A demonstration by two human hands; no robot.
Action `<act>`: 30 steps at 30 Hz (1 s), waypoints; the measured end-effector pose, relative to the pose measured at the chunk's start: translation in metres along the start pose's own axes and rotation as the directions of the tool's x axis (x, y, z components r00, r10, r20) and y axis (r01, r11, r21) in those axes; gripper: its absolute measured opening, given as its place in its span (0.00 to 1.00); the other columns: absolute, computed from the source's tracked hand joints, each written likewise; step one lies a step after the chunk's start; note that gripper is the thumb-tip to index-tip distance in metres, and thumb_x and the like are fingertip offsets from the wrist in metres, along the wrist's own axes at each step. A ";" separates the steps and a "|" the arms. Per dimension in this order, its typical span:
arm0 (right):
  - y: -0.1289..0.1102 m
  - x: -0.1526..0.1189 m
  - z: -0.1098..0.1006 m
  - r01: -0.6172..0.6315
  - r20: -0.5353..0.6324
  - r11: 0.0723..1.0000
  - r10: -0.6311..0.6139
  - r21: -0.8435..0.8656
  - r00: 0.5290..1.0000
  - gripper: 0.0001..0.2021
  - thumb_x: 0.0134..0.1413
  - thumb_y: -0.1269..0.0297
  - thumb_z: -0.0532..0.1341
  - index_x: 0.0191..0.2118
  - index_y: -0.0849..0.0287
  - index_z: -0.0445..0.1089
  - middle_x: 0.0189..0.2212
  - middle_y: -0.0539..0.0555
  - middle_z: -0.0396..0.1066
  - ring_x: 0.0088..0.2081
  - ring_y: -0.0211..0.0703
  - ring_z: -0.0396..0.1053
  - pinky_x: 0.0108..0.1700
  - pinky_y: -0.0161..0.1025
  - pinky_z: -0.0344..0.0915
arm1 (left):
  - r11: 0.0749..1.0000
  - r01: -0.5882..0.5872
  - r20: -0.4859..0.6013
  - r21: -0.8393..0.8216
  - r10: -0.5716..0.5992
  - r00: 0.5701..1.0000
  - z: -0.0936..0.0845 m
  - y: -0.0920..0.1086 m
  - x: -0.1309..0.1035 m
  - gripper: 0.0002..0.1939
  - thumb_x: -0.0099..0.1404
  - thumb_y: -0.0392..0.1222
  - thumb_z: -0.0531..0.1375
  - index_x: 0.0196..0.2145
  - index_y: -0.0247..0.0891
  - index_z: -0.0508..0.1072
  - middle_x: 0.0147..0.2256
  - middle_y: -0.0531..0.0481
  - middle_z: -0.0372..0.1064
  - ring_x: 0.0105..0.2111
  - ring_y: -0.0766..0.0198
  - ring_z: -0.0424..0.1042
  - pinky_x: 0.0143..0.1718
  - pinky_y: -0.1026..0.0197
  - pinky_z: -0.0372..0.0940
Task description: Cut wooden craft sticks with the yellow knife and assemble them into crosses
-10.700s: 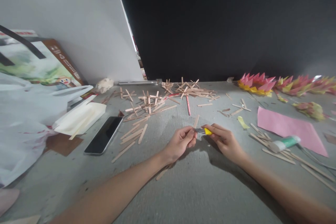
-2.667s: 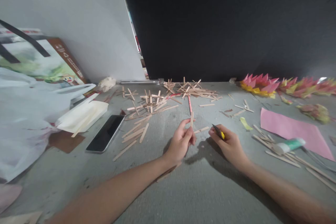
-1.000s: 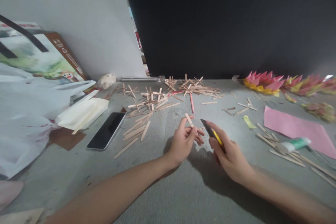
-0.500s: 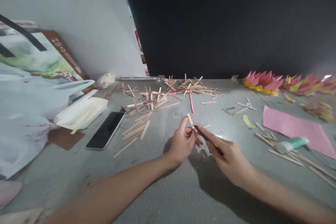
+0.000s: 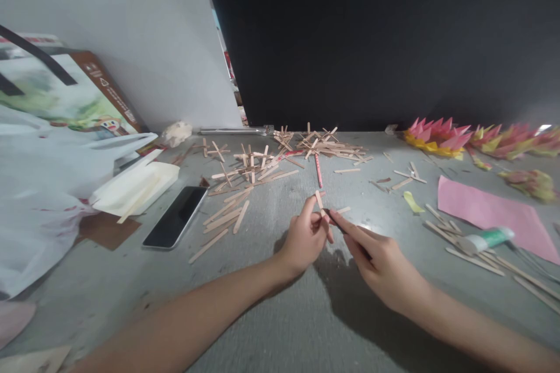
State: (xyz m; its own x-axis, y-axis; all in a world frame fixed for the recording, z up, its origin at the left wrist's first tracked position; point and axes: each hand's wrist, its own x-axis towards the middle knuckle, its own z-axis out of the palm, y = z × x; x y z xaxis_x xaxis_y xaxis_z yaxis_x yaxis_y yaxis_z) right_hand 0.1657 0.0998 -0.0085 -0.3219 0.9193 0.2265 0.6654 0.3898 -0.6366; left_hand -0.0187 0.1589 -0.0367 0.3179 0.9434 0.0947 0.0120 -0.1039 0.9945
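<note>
My left hand (image 5: 304, 239) is closed and pinches a wooden craft stick (image 5: 319, 203), which points up and slightly left from the fingertips. From the right, my right hand (image 5: 382, 262) grips a slim dark tool (image 5: 338, 221) that looks like a craft knife. Its index finger lies along the tool, and the tip meets the stick close to the left fingers. The palm hides most of the handle. Another craft stick (image 5: 343, 210) shows behind the right fingertips. A red-and-white stick-like piece (image 5: 318, 171) lies just beyond the hands.
Loose craft sticks (image 5: 225, 218) and crossed stick pieces (image 5: 251, 166) spread left and behind. A phone (image 5: 177, 218), paper tray (image 5: 149, 186) and plastic bag (image 5: 39, 198) are left. Pink paper (image 5: 494, 215), a white-green tube (image 5: 487, 240) and paper flowers (image 5: 437, 137) lie right. A black panel (image 5: 376, 41) stands behind.
The craft stick in my left hand has shifted slightly right and stands a little more upright. My left fingers have moved slightly; my right hand stays nearly in place with the tool.
</note>
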 end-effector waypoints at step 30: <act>-0.004 -0.001 0.001 -0.009 -0.026 0.996 0.007 -0.094 1.000 0.30 0.70 0.69 0.50 0.75 0.56 0.57 0.30 0.56 0.75 0.25 0.40 0.70 0.31 0.33 0.68 | 0.986 -0.063 0.027 0.155 0.060 0.998 -0.004 -0.004 0.001 0.25 0.77 0.51 0.54 0.66 0.40 0.65 0.30 0.52 0.73 0.25 0.67 0.70 0.31 0.65 0.66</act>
State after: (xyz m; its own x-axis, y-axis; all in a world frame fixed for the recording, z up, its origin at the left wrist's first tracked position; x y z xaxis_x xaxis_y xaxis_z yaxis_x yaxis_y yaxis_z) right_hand 0.1625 0.0972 -0.0072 -0.3000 0.9229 0.2413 0.7285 0.3850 -0.5666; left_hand -0.0220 0.1614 -0.0402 0.3432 0.9267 0.1527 0.1385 -0.2108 0.9677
